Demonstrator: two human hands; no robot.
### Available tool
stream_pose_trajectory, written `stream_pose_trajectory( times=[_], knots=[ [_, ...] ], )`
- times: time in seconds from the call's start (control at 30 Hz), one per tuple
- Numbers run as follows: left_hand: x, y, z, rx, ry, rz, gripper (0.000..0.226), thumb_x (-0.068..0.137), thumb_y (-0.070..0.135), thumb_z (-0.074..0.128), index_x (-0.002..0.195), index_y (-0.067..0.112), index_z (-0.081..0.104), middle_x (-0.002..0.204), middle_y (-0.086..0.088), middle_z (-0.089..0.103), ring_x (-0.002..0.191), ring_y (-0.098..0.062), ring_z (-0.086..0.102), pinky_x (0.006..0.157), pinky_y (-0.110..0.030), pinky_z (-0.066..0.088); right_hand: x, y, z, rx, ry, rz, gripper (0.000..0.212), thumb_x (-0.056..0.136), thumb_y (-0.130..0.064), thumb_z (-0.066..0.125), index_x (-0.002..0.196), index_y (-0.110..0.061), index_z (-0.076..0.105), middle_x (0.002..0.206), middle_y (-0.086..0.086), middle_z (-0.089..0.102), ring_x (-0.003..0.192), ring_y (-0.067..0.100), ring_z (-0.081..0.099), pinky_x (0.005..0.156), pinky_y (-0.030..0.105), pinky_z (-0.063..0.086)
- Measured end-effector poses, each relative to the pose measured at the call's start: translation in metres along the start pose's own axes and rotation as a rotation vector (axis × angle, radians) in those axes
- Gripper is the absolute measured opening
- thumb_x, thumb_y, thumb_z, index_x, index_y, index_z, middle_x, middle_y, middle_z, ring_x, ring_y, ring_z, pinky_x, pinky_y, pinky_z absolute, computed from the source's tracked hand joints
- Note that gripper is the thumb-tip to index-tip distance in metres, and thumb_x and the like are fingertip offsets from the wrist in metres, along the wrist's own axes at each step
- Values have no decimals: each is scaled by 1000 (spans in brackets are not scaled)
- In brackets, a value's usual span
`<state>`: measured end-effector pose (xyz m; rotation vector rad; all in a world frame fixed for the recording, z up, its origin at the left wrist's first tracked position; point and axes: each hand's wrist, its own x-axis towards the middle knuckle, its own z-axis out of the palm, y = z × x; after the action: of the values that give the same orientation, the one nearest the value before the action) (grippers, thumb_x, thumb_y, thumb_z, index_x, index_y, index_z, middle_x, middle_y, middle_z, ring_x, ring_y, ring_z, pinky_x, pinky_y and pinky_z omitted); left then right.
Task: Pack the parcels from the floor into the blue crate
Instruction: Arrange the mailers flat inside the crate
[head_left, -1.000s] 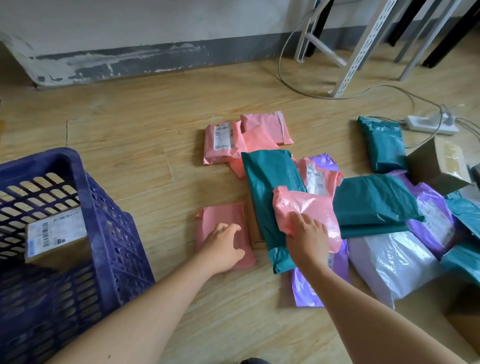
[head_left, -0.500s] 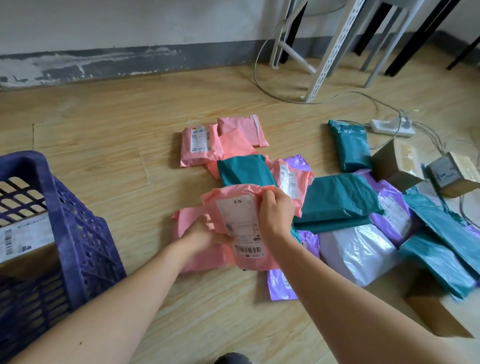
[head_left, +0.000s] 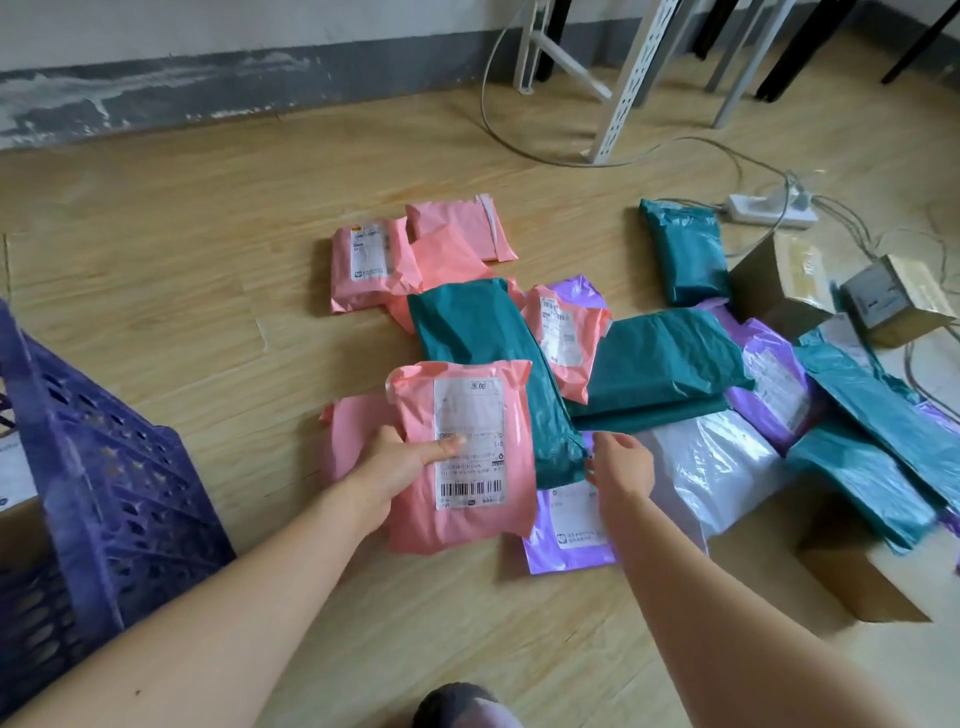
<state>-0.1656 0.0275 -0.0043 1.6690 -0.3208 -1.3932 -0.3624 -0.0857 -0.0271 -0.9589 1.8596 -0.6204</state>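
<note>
1 pink parcel (head_left: 462, 452) is gripped by the left hand (head_left: 400, 467) — lifting stage; whether the right hand (head_left: 621, 467) holds anything cannot be told. A carry into the crate (head_left: 104, 467) is needed.

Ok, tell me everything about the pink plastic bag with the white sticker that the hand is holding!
The pink plastic mailer bag looks soft and crinkly, with a big white shipping label and black barcode facing the camera. The left hand holds its left edge, thumb on the label, fingers hidden behind. It sits in front of a plain pink bag, and overlaps a teal bag and a purple bag. The right hand is not touching it.
</note>
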Motion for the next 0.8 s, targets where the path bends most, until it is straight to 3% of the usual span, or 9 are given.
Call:
stream_pose_trajectory(
  times=[0.1, 0.13, 0.2, 0.27, 0.4, 0.5, 0.63, 0.73, 0.8],
  knots=[
    [1, -6, 4, 2, -17, -1, 29, 69, 20, 82, 90, 12, 64, 95, -4, 71, 100, -23, 65, 95, -36, 47, 15, 36, -18, -187, 54, 83, 25, 78, -18, 51, 91, -12, 71, 80, 10, 72, 88, 33, 68, 84, 39, 55],
    [2, -7, 4, 8, -25, 1, 39, 64, 26, 85, 93, 11, 63, 97, -5, 71, 101, -23, 64, 96, -37, 47, 18, 44, -20, -210, 42, 110, 27, 76, -16, 50, 92, -13, 71, 75, 8, 71, 85, 32, 69, 84, 40, 55],
    [6, -9, 2, 9, -13, -3, 86, 37, 48, 92, 106, 7, 60, 104, -7, 70, 103, -25, 64, 97, -41, 48, 22, 52, -19, -255, -47, 150, 30, 77, -9, 48, 97, -14, 70, 65, 2, 66, 73, 30, 70, 82, 41, 56],
    [16, -17, -3, 16, 9, -9, 120, 13, 60, 89, 114, 6, 56, 109, -8, 69, 105, -26, 63, 97, -44, 48, 24, 58, -14, -354, -152, 145, 40, 75, -8, 52, 114, -14, 61, 78, 5, 64, 70, 28, 66, 79, 41, 56],
    [18, -16, -7, -19, -9, 9, 110, 19, 52, 91, 113, 4, 58, 108, -8, 70, 106, -27, 63, 99, -45, 46, 42, 67, -6, -408, -119, 81, 87, 65, -15, 63, 144, -23, 28, 129, 13, 49, 105, 34, 61, 90, 48, 53],
    [20, -18, -10, -25, -20, 12, 116, 14, 53, 92, 114, 4, 59, 108, -8, 71, 106, -27, 63, 100, -45, 46, 49, 61, -10, -303, -121, 87, 94, 69, -7, 66, 149, -20, 17, 132, 16, 49, 93, 33, 64, 83, 47, 56],
    [25, -25, -18, -16, 7, -2, 123, 9, 60, 89, 114, 6, 59, 108, -6, 71, 106, -26, 64, 99, -44, 47, 44, 62, -11, -386, -22, 83, 70, 71, -12, 70, 134, -11, 39, 117, 15, 61, 99, 33, 61, 81, 34, 49],
    [26, -26, -22, -10, 25, -15, 121, 10, 61, 89, 114, 8, 58, 110, -6, 70, 106, -25, 64, 99, -44, 47, 35, 57, -14, -400, 4, 123, 27, 76, -15, 64, 102, -8, 58, 97, 13, 66, 82, 30, 59, 69, 29, 42],
    [24, -23, -22, 1, 15, -15, 122, 10, 61, 89, 116, 9, 57, 111, -5, 69, 107, -25, 63, 99, -43, 47, 32, 49, -20, -455, 13, 121, 11, 78, -14, 57, 86, -8, 63, 89, 13, 66, 75, 30, 58, 66, 28, 42]
  ],
)
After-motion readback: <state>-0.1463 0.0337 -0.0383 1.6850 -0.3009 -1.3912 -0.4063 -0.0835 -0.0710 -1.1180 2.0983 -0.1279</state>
